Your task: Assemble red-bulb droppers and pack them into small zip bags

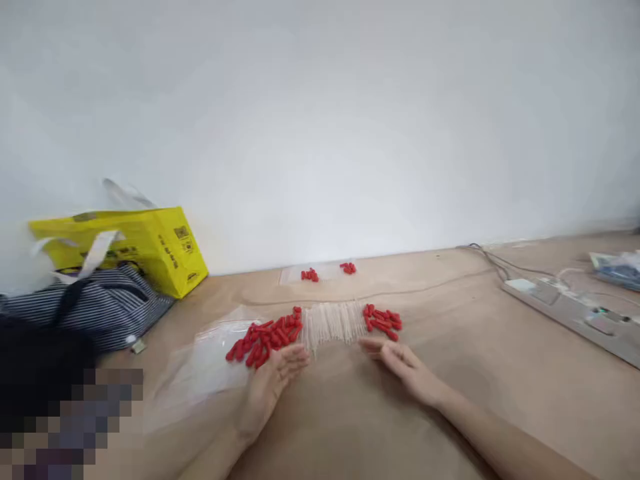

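A row of thin, whitish clear sticks (334, 321) lies side by side on the tan table. Close to its left end is my left hand (277, 373), fingers stretched out and nothing held, just below a heap of small red pieces (265, 339). The heap rests partly on a clear plastic bag (215, 360). My right hand (400, 365) is near the row's lower right corner with its fingers extended and apart from the thumb. Above it sits a smaller group of red pieces (384, 321). What the red pieces are is too blurred to tell.
Against the wall, another clear bag (290, 275) carries two little clusters of red pieces (310, 275). At left stand a yellow bag (165, 247) and a striped cloth bag (120, 307). A power strip (565, 313) with cables (493, 260) runs along the right.
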Motion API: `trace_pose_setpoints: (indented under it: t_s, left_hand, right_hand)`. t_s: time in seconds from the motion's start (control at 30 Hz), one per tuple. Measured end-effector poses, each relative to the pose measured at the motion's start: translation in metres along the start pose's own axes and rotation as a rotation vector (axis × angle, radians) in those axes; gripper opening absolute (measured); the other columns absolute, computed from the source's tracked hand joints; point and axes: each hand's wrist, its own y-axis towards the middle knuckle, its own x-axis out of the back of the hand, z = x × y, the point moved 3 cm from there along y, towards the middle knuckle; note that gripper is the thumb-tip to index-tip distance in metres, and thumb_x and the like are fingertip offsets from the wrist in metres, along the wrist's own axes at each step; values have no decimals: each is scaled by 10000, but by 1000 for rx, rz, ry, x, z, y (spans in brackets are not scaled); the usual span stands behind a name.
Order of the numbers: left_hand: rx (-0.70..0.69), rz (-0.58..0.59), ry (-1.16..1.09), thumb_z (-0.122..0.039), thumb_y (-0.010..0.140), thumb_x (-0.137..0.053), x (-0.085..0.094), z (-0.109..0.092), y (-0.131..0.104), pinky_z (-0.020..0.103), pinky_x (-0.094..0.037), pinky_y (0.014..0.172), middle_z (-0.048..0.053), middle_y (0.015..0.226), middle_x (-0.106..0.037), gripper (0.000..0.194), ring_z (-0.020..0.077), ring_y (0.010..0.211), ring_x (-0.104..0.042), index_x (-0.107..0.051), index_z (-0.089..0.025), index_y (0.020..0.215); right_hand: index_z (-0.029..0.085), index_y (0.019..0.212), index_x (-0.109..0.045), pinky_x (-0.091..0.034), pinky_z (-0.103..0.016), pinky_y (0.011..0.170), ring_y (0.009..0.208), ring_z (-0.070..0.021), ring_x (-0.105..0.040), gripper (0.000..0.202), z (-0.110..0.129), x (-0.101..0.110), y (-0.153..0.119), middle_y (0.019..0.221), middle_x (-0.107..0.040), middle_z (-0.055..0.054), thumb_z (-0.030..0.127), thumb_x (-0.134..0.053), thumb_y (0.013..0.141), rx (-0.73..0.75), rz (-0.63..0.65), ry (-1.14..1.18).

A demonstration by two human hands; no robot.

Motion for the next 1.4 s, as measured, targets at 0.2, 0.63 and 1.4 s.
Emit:
trace_pose_setpoints:
  t_s: [0.2,0.63,1.4]
  left_hand:
    - [100,-149,-64,-353,886,-315,9,-5,10,327,-448,827,111,805,-667,414,184,780,-632,-627,-85,845]
    - [-19,-170,187,-303,823,-461,7,-2,8,323,-455,808,76,763,-634,241,156,729,-605,-610,-113,820]
    - [-376,-337,1960,-261,802,-425,-29,11,33,254,-380,610,47,766,-610,146,185,741,-591,-525,-168,749]
  right_hand:
    - [137,918,-630,-394,-327,894,892,-176,-589,356,-1,0,12,948,-637,-99,435,-465,815,-188,-92,368]
    - [125,857,-632,-460,-300,778,773,-158,-607,280,0,-1,10,835,-644,-95,379,-551,772,-189,-122,248]
    - [154,747,-633,-437,-255,640,700,-156,-573,170,3,-21,25,751,-650,-49,242,-488,755,304,-30,-870]
